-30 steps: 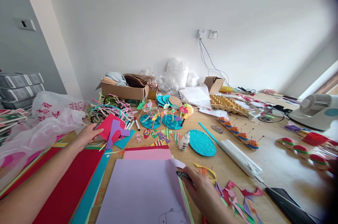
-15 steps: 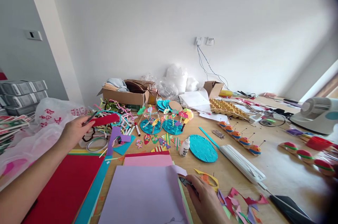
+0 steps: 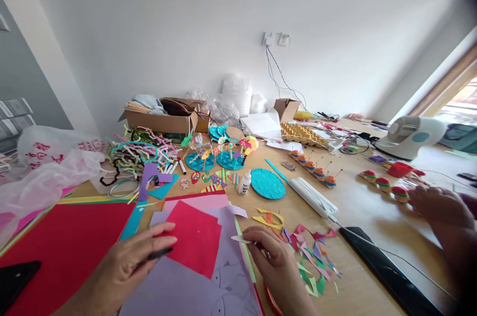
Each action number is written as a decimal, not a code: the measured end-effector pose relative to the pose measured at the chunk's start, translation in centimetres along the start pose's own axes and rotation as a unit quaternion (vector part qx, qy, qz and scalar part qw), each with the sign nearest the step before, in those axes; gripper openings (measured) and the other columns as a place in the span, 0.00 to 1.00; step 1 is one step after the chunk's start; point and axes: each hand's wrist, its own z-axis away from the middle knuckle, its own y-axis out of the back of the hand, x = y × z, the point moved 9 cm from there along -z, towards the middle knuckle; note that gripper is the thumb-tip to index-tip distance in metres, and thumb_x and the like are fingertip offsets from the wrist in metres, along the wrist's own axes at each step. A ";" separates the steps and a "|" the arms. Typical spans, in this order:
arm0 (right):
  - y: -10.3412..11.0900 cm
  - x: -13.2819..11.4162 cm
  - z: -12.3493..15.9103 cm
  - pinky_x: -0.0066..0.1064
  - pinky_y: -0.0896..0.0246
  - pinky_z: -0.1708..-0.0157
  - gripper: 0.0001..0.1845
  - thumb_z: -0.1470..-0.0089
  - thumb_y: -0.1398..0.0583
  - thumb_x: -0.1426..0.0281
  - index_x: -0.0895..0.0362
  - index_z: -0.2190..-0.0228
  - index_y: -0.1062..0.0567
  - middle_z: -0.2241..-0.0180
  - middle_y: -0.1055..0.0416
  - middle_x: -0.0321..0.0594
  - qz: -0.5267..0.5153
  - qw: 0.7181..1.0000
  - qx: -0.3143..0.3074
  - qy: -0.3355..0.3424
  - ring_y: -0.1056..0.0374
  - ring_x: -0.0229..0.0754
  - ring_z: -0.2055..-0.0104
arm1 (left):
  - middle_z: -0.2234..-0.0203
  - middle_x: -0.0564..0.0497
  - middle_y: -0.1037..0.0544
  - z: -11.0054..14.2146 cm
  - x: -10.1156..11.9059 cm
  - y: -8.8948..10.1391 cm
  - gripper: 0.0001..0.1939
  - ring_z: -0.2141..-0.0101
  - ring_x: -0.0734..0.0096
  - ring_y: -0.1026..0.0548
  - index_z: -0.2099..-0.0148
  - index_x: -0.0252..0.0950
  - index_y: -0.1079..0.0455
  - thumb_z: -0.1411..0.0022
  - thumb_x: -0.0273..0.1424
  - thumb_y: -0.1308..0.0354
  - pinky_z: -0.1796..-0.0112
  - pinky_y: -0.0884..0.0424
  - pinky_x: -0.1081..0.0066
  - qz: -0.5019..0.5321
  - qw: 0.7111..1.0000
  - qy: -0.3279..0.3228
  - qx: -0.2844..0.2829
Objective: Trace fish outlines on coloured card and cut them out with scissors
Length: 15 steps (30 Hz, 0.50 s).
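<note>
My left hand point(image 3: 128, 261) is closed on a piece of pink-red paper point(image 3: 194, 239) and a dark pen point(image 3: 158, 255), holding the paper over a lilac sheet point(image 3: 186, 296) with pencil outlines drawn on it. My right hand point(image 3: 274, 261) rests at the lilac sheet's right edge, fingers curled round scissors whose blades point(image 3: 240, 239) point left. Coloured paper offcuts point(image 3: 305, 251) lie just right of that hand.
Large red card point(image 3: 67, 246) lies at left. Farther back are pipe cleaners point(image 3: 141, 149), a cardboard box point(image 3: 160, 119), teal discs point(image 3: 266, 183), a glue bottle point(image 3: 245, 184), craft snails point(image 3: 313, 167) and a fan point(image 3: 410, 134). Another person's hand point(image 3: 439, 204) works at right. A black tablet point(image 3: 380, 269) lies front right.
My left hand lifted the pink-red paper from the pile near the pipe cleaners and brought it down onto the lilac sheet. The view swung right, showing another person's hand.
</note>
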 end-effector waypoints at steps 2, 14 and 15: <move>0.0 0.2 0.8 0.28 0.32 0.65 0.08 0.47 0.45 0.73 0.54 0.70 0.25 0.67 0.24 0.42 -0.013 1.000 0.002 -0.009 0.27 0.42 0.63 | 0.52 0.60 0.24 1.8 -0.1 -2.7 0.18 0.57 0.66 0.22 0.53 0.60 0.27 0.43 0.33 0.45 0.58 0.28 0.77 0.031 0.998 -0.024 -0.059; -3.2 2.8 4.3 0.30 0.30 0.62 0.09 0.51 0.40 0.73 0.55 0.68 0.20 0.63 0.23 0.44 -0.052 0.996 -0.033 -0.069 0.26 0.44 0.61 | 0.52 0.52 0.24 6.3 -0.1 -7.7 0.16 0.57 0.63 0.23 0.58 0.54 0.23 0.45 0.28 0.44 0.59 0.28 0.77 0.018 0.984 0.004 -0.175; -3.5 2.7 4.5 0.31 0.30 0.61 0.09 0.51 0.40 0.72 0.55 0.67 0.20 0.62 0.23 0.44 -0.057 0.995 -0.035 -0.072 0.26 0.44 0.61 | 0.53 0.53 0.24 6.4 -0.2 -7.8 0.16 0.57 0.63 0.23 0.58 0.54 0.23 0.46 0.28 0.44 0.59 0.28 0.76 0.014 0.984 0.004 -0.176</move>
